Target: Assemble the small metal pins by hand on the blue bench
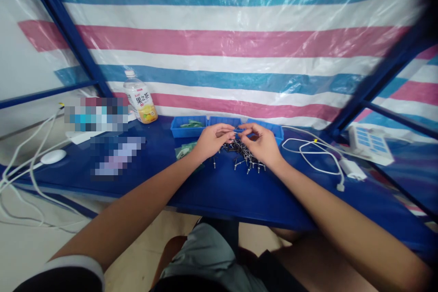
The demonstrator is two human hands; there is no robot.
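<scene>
My left hand point(214, 140) and my right hand point(260, 142) meet fingertip to fingertip above the blue desk. Both are closed in a pinch, and whatever lies between the fingers is too small and blurred to name. Just below them spreads a pile of small metal pins point(249, 160) with dark shafts and silvery ends, looking like blind rivets. My right hand covers part of this pile. Behind the hands stand a blue bin point(178, 132) with green pieces in it, a second blue bin point(224, 122) and a third point(278, 134), both partly hidden.
Left of the hands, a small clear bag point(185, 150) lies by my left wrist. A drink bottle point(142, 100) stands at the back left. White cables point(308, 157), a charger point(352, 169) and a power strip point(371, 145) lie to the right. Blue frame posts point(372, 84) flank the desk.
</scene>
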